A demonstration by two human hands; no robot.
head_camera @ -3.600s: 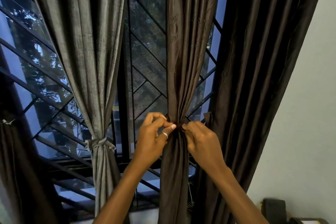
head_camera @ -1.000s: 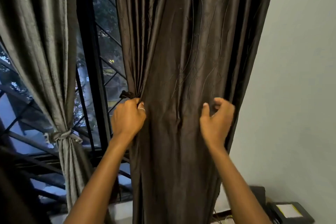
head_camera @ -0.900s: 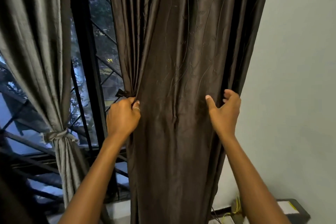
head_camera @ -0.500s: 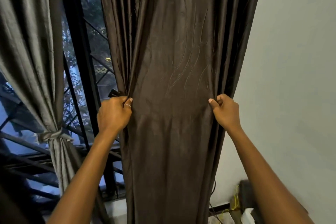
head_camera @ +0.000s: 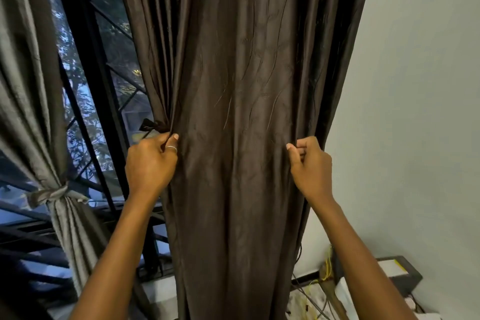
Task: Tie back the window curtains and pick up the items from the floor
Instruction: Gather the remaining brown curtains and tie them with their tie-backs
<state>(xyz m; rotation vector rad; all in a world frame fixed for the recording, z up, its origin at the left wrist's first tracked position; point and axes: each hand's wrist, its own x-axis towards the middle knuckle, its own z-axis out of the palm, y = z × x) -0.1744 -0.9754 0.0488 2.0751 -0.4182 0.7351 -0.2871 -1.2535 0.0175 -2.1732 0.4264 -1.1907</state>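
The person's two forearms reach up and forward into the dark brown curtain (head_camera: pixel 233 86), which hangs close in front and fills the middle of the view. The left hand (head_camera: pixel 150 163), a ring (head_camera: pixel 171 148) on one finger, is curled round the curtain's left edge, directly under a small dark knot (head_camera: pixel 152 125). The right hand (head_camera: pixel 310 166) pinches a fold at the curtain's right edge, thumb over curled fingers. A second ago that right hand was spread and only reaching for the cloth; it has since closed on the edge, so both sides of the panel are now held and the cloth between them lies fairly flat.

This probably means the gathering of the last wide panel is about to start, the narrower strip beside it having been knotted a few seconds back.

Low on the right, on the floor against the wall (head_camera: pixel 415 86), lie a black box (head_camera: pixel 400 274) and a yellow cable (head_camera: pixel 328 265), not yet picked up. Farther left, the grey curtain (head_camera: pixel 28 86) hangs bunched at its tie (head_camera: pixel 49 193). Behind it stands the window grille (head_camera: pixel 85 60), with trees beyond.
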